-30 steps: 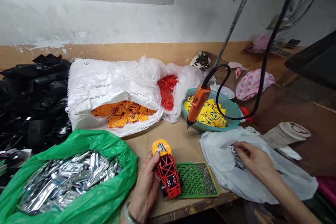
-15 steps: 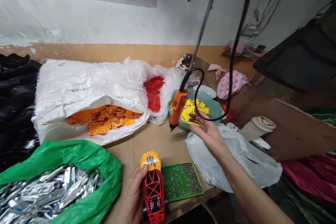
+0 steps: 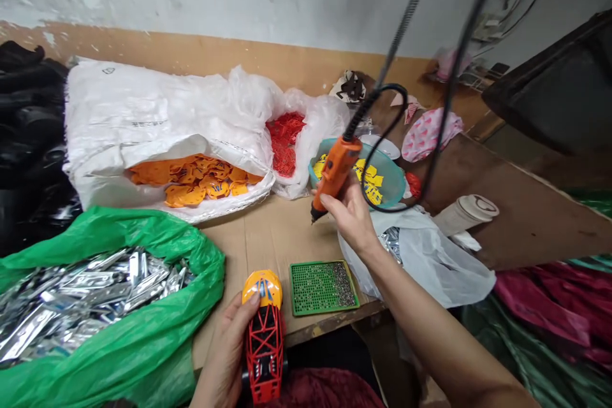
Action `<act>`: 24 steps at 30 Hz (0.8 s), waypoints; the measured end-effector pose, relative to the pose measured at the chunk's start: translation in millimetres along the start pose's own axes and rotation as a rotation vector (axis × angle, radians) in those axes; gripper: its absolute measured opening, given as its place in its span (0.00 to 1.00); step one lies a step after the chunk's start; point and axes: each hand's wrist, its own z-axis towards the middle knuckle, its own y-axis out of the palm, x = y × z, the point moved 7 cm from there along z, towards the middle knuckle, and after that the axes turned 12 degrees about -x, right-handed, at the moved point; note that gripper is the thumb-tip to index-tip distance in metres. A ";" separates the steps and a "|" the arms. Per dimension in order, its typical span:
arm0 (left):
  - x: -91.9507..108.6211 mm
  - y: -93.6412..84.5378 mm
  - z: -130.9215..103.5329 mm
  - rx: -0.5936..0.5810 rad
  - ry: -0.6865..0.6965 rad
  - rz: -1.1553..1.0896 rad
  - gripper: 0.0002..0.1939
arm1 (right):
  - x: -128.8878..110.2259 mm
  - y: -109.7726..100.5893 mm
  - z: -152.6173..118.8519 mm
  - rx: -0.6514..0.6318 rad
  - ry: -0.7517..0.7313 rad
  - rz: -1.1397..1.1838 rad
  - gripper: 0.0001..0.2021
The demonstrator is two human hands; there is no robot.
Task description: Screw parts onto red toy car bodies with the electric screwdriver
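My left hand (image 3: 228, 338) is closed around a toy car (image 3: 265, 344) with a yellow-orange front, a red lattice frame and black wheels, held at the table's near edge. My right hand (image 3: 351, 213) wraps an orange electric screwdriver (image 3: 337, 169) that hangs from a coiled spring and a black cable, its tip pointing down over the cardboard. Below that tip, a green perforated tray (image 3: 315, 290) lies on the table, with many small metal screws gathered mostly at its right side.
A green bag (image 3: 191, 280) of metal strips lies at left. Behind it sits a white sack (image 3: 119, 115) of orange parts, beside a clear bag (image 3: 325, 115) of red parts. A teal basin (image 3: 394, 182) holds yellow pieces. A translucent bag (image 3: 430, 268) lies at right.
My right hand has moved left from beside the basin and taken hold of the electric screwdriver. The left hand still holds the toy car. The view has tilted down.
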 end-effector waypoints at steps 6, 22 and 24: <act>-6.6 16.5 8.4 -0.119 0.003 0.003 0.23 | -21.4 0.1 -43.2 0.128 0.124 0.085 0.17; -16.6 16.1 6.7 -0.061 0.022 -0.017 0.20 | 16.0 31.9 -75.5 0.148 0.269 0.273 0.15; -17.6 15.7 7.0 -0.057 0.022 -0.013 0.19 | 20.4 35.7 -76.4 0.133 0.246 0.293 0.13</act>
